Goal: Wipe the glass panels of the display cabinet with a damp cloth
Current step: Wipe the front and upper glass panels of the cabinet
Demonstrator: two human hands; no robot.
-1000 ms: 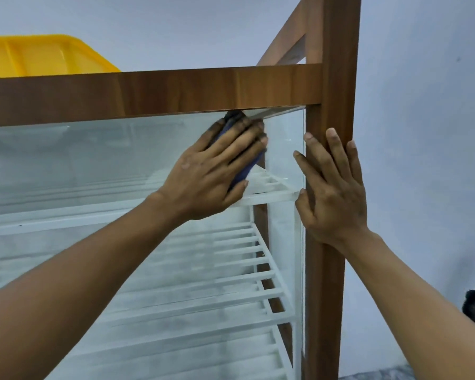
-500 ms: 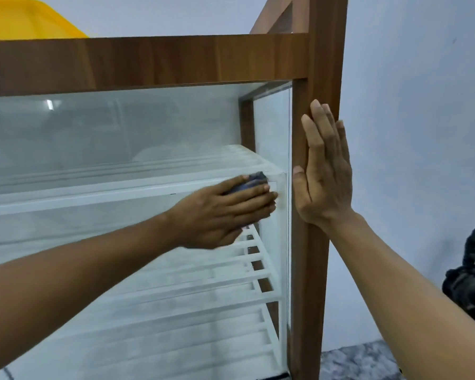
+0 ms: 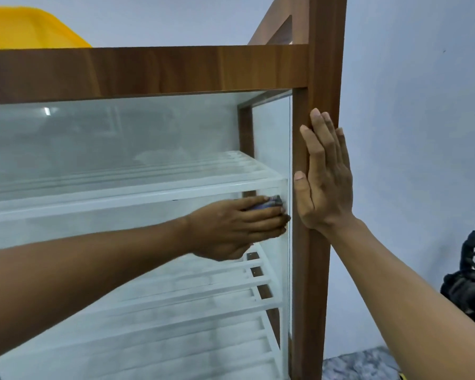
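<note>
Cloth point(image 3: 261, 204): dark blue, soft, bunched. Pressed on front glass point(image 3: 121, 138) near its right edge, under left hand point(image 3: 239, 229); fingers point(image 3: 266, 218) together, flat over it, likely for even pressure.
Right hand point(image 3: 324, 182): flat on wood-grain post point(image 3: 310, 270), fingers straight, together, probably steadying.
Glass: smooth, hazy.
</note>
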